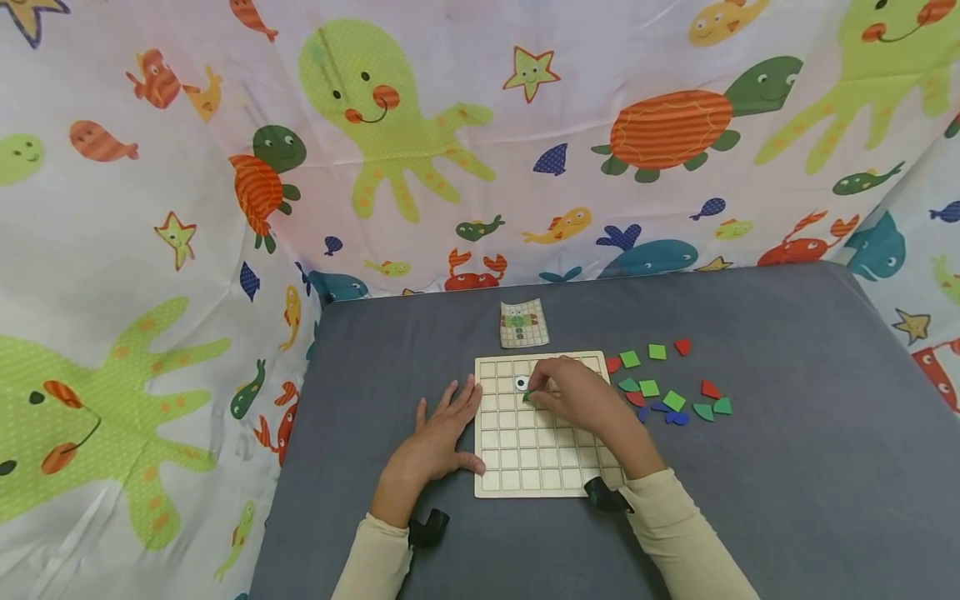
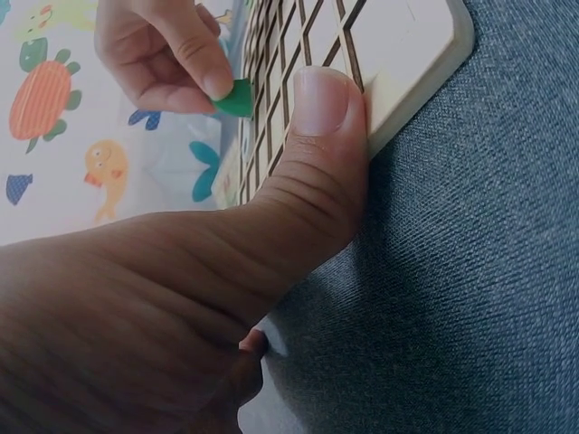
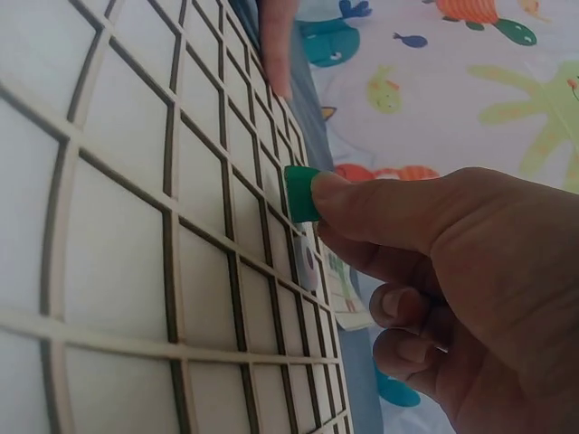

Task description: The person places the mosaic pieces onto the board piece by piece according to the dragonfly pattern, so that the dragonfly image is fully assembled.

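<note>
A pale wooden grid board (image 1: pixel 540 458) lies on the grey cloth. My left hand (image 1: pixel 431 442) rests at its left edge, fingers spread, with the thumb (image 2: pixel 321 108) lying on the border near the front corner. Above the upper part of the grid, my right hand (image 1: pixel 573 396) pinches a small dark green tile (image 3: pixel 301 193) between thumb and fingers. One edge of that tile is right at the grid lines. Just beyond it, a white tile with a dark eye dot (image 1: pixel 521 382) sits in a cell.
Behind the board lies a pattern card (image 1: pixel 523 325) with a green figure on a grid. Several loose tiles are scattered to the right, among them a green square (image 1: pixel 657 352), a red piece (image 1: pixel 710 388) and blue pieces (image 1: pixel 677 418). A sea-animal curtain (image 1: pixel 450 242) hangs behind.
</note>
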A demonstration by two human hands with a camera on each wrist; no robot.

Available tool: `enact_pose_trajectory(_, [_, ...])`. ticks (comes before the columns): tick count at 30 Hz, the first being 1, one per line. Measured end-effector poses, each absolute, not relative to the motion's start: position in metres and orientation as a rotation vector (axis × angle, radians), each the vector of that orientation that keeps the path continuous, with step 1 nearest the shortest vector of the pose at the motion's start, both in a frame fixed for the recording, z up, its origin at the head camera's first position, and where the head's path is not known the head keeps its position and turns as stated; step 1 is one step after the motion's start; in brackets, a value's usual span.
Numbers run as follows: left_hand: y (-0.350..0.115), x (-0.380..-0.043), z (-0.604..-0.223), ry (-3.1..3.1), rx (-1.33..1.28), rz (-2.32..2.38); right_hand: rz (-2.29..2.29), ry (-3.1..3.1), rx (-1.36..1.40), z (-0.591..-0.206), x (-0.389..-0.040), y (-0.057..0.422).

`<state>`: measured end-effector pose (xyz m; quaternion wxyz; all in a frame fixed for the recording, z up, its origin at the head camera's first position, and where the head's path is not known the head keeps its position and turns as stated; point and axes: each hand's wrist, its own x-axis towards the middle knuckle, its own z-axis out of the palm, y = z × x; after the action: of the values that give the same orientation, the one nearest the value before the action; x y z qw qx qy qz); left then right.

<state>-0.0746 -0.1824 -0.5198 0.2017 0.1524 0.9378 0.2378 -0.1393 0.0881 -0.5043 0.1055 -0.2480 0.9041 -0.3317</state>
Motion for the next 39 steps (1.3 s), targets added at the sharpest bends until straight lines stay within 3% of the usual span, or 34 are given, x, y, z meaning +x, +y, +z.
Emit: enact_pose_trajectory(39, [-0.181,-0.074,-0.518,2.611,0.43,0.678,-0.793,2.811,-0.841,-0.522,-0.133,0.074])
